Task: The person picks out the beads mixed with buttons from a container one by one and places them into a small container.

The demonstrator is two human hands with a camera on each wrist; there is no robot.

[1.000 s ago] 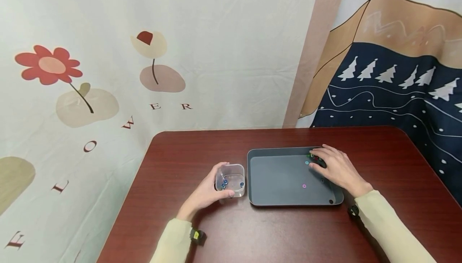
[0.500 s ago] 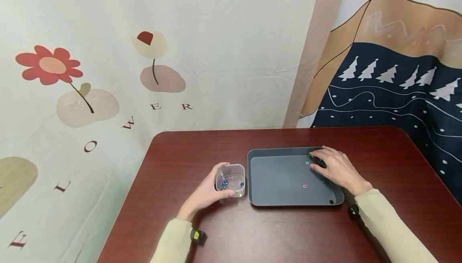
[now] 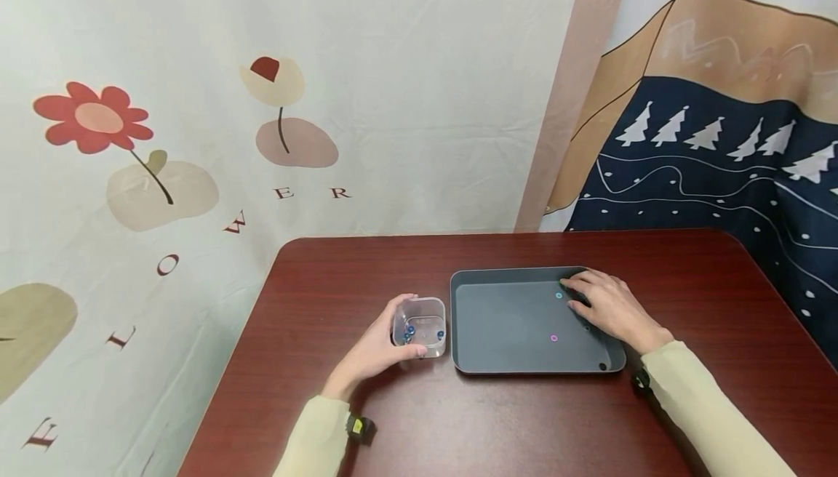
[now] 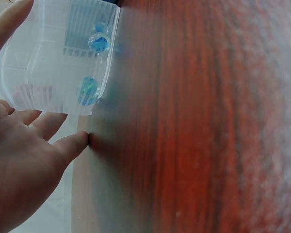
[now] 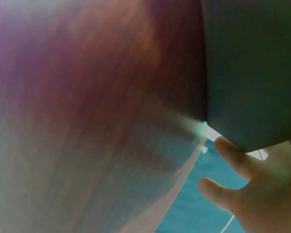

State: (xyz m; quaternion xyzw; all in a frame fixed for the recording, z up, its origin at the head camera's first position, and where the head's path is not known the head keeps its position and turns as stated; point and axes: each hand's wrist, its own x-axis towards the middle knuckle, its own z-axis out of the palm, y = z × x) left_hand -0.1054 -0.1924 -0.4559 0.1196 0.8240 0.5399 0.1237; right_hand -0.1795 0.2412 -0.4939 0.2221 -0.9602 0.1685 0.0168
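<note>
My left hand (image 3: pixel 374 347) grips a small clear plastic box (image 3: pixel 425 350) on the table, thumb on its near side and fingers round the far side. Several blue glass marbles (image 4: pixel 88 91) lie in the bottom of the box in the left wrist view. To its right stands a shallow grey tray (image 3: pixel 497 324). My right hand (image 3: pixel 614 310) reaches over the tray's far right corner, thumb and fingers spread apart inside; what lies under them is hidden. The tray's wall (image 5: pixel 252 73) covers some fingers in the right wrist view.
A small pink ring (image 3: pixel 552 339) and a teal ring (image 3: pixel 557 296) lie in the tray. A black round piece (image 3: pixel 603 366) sits in its near right corner. The brown wooden table (image 3: pixel 340 273) backs onto a printed curtain (image 3: pixel 419 99).
My right hand has shifted slightly, and the small green and red pieces by its fingertips have gone mostly out of sight. My left hand stays on the box.
</note>
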